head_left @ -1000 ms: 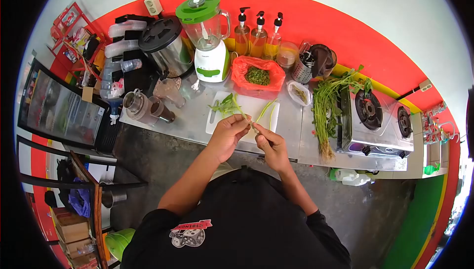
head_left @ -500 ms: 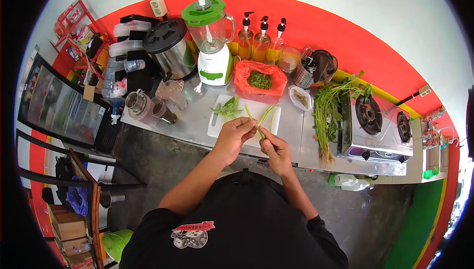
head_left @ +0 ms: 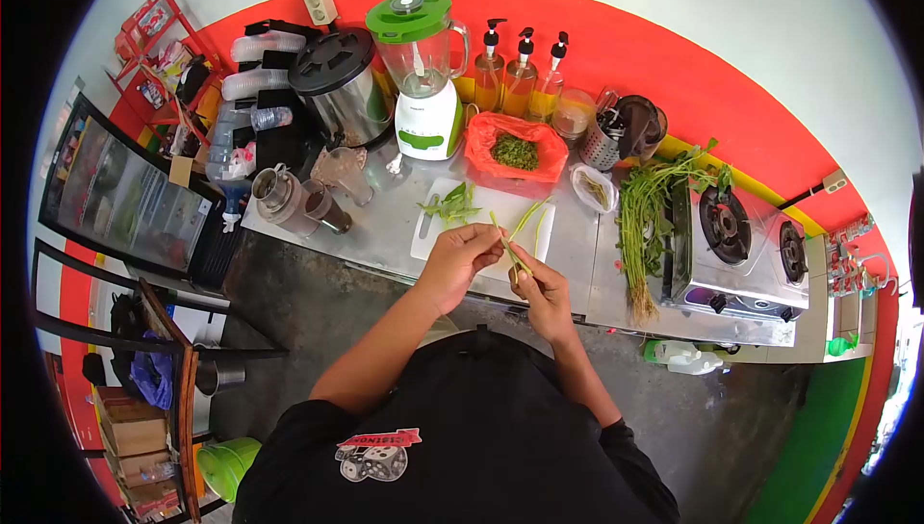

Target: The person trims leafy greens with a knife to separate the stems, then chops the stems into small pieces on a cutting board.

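The left hand point(head_left: 466, 259) has thumb and fingertips pinched together at the upper part of a green stem point(head_left: 498, 226); the right hand point(head_left: 541, 291) is closed, thumb against fingers, on its lower part. Whether they hold one piece or two cannot be told. Below lies one white cutting board point(head_left: 491, 204), with one small heap of leaves point(head_left: 450, 204) and two loose stalks point(head_left: 528, 217). Beyond, on the metal surface point(head_left: 381, 226), stand one red bag point(head_left: 479, 147) of chopped greens point(head_left: 517, 151), one blender point(head_left: 427, 120) and three pump bottles point(head_left: 520, 84). To the right are one rooted bundle point(head_left: 635, 235) and one two-burner stove point(head_left: 689, 269).
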### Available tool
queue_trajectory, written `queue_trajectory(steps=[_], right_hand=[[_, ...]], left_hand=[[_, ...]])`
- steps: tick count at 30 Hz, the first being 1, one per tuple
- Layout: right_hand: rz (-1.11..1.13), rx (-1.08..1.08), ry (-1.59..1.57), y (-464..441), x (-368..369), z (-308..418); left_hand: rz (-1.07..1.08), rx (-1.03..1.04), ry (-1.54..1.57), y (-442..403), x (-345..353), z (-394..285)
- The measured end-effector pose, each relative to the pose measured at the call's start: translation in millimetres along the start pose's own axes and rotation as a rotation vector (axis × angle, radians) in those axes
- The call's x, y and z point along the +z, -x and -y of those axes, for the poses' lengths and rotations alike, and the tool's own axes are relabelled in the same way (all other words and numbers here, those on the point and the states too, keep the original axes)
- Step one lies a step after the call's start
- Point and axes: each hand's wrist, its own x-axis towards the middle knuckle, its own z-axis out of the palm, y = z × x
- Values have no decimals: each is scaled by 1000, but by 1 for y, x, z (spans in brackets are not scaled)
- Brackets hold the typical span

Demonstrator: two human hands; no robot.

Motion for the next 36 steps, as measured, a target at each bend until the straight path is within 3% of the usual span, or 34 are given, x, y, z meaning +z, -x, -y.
queue_trajectory(steps=[14, 21, 31, 36], right_hand=[[50, 47, -128, 11, -3, 1], [43, -16, -16, 17, 0, 9], [-31, 28, -8, 27, -1, 6], [-65, 19, -55, 28, -5, 3]], left_hand=[[8, 24, -49, -2, 0, 10], [48, -168, 10, -9, -10, 15], [26, -19, -108, 1, 4, 42], [-37, -29, 9, 5, 16, 33]])
